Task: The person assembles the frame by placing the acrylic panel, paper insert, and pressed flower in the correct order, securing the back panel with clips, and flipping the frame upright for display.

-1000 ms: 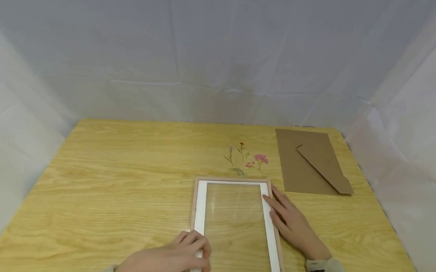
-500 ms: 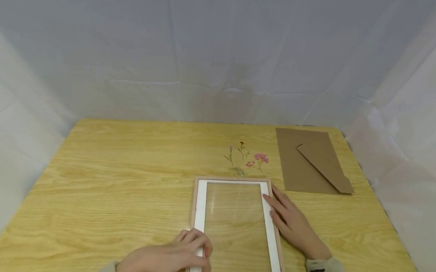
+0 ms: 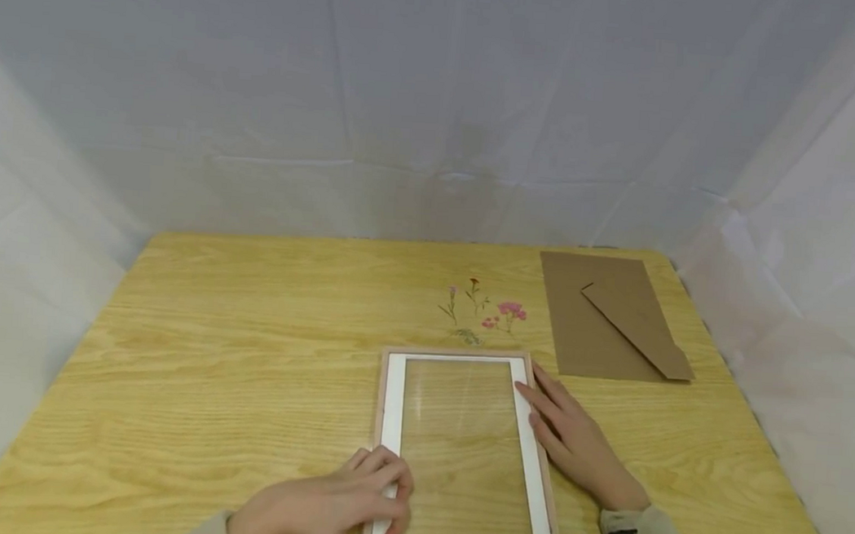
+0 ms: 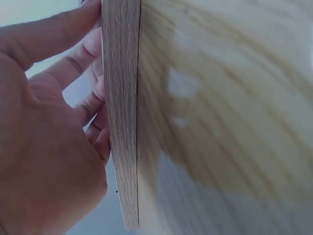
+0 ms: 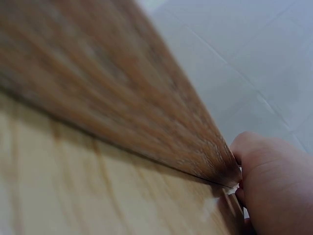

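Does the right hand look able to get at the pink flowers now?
Probably yes: the right hand rests on the picture frame near its far right corner; the pink flowers lie just beyond, with nothing seen in the way.

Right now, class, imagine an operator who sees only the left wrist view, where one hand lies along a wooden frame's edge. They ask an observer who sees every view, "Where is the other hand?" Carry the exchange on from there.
Observer: The right hand is at the right side of the wooden frame, with a fingertip over its white border.
Operator: I can't see past the frame's far edge. What is there?
Observer: Small flowers lie just beyond it, the largest cluster being pink.
Operator: Anything farther to the right?
Observer: A brown board lies apart from the frame, with a flap running diagonally across it.
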The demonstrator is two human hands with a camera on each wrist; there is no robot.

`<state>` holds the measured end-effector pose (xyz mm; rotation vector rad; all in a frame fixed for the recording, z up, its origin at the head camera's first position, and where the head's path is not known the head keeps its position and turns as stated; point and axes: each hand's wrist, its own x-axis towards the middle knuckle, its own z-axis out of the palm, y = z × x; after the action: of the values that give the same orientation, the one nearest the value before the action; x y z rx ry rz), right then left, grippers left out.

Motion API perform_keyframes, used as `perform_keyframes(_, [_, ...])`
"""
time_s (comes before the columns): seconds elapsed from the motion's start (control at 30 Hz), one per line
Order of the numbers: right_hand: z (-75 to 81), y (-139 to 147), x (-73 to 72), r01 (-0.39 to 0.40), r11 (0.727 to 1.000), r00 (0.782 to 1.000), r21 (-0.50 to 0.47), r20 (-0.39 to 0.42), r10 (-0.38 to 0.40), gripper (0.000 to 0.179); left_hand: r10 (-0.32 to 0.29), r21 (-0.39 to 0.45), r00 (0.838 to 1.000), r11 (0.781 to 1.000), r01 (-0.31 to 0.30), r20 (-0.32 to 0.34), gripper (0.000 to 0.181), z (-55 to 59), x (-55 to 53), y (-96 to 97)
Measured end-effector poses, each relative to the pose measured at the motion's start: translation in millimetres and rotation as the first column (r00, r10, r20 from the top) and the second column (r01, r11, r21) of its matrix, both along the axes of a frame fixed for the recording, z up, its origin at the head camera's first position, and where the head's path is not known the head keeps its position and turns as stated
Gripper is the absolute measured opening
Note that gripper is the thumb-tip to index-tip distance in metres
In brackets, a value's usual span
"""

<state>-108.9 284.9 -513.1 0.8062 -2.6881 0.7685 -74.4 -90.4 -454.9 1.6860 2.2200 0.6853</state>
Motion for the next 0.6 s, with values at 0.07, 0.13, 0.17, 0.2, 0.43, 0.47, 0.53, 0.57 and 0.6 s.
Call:
perform_keyframes(0.07, [-0.2, 0.1, -0.1, 0.000, 1.000, 1.000, 0.001, -0.009, 0.000, 0.048, 0.007, -0.006, 1.000, 1.000, -0.007, 0.007, 0.017, -0.2, 0.0, 1.1])
perform_keyframes(0.13, [-0.8, 0.4, -0.4, -0.001, 1.000, 1.000, 0.001, -0.015, 0.001, 0.048, 0.015, -0.019, 0.999, 1.000, -0.014, 0.040, 0.014, -0.5, 0.0, 2.0])
perform_keyframes(0.17, [-1.0, 0.5, -0.6, -0.001, 1.000, 1.000, 0.001, -0.016, 0.001, 0.048, 0.020, -0.024, 0.999, 1.000, -0.019, 0.047, 0.015, -0.5, -0.1, 2.3])
perform_keyframes(0.2, [-1.1, 0.5, -0.9, -0.001, 1.000, 1.000, 0.002, -0.019, 0.001, 0.048, 0.023, -0.030, 0.998, 0.999, -0.022, 0.051, 0.014, -0.4, -0.1, 2.5])
perform_keyframes(0.43, [-0.6, 1.2, -1.6, -0.003, 1.000, 1.000, 0.006, -0.003, 0.003, 0.049, -0.019, -0.008, 0.998, 1.000, 0.018, -0.059, 0.021, -1.5, -2.3, 0.4])
perform_keyframes(0.47, [-0.4, 1.1, -1.4, -0.004, 1.000, 1.000, 0.004, 0.003, 0.004, 0.049, -0.027, -0.002, 0.999, 1.000, 0.027, -0.044, 0.020, -1.7, -3.0, -0.4])
perform_keyframes(0.53, [-0.8, 1.4, -1.3, -0.004, 1.000, 1.000, 0.005, 0.007, 0.004, 0.049, -0.040, 0.003, 0.999, 0.999, 0.040, 0.001, 0.017, -1.2, -3.8, -1.6])
perform_keyframes(0.57, [-0.8, 1.3, -1.2, -0.003, 1.000, 1.000, 0.003, 0.014, 0.003, 0.049, -0.039, -0.003, 0.999, 0.999, 0.039, 0.027, 0.015, -0.4, -3.8, -1.9])
perform_keyframes(0.6, [-0.7, 1.2, -0.9, -0.001, 1.000, 1.000, 0.002, 0.016, 0.001, 0.049, -0.035, -0.011, 0.998, 0.999, 0.036, 0.048, 0.014, 0.5, -3.4, -2.2])
